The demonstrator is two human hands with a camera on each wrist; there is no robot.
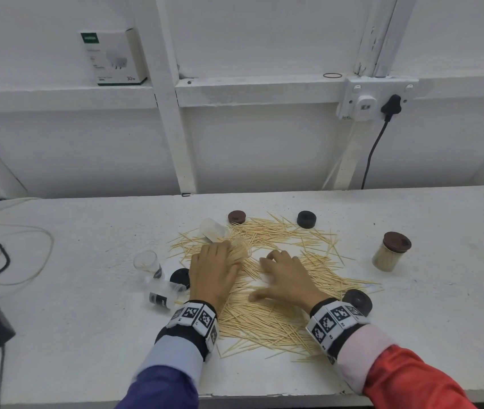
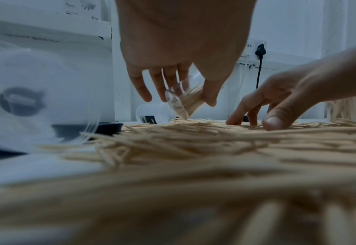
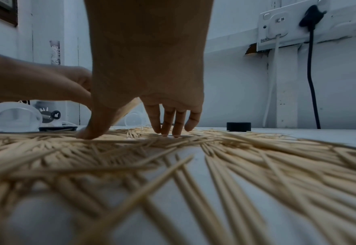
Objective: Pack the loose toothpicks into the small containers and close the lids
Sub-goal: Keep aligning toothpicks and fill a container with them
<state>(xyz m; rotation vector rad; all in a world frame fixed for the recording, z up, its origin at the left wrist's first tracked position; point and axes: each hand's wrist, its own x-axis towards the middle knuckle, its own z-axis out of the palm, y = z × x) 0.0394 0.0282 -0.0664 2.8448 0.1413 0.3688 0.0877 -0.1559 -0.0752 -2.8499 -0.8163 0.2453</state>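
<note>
your left hand (image 1: 214,270) gripping a clear toothpick-stuffed container (image 2: 183,102), right hand (image 1: 289,278) spread on thin pale toothpicks (image 1: 264,317), scuffed white table (image 1: 87,335)

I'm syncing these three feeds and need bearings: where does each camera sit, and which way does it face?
Head: worn high, looking down at the table; both hands and sleeves show.
Left wrist: low over the toothpicks, facing the wall; left hand holds a toothpick-filled container.
Right wrist: low, facing the wall; right hand touches the toothpicks.
Shared: both wrist views show the wall socket.
</note>
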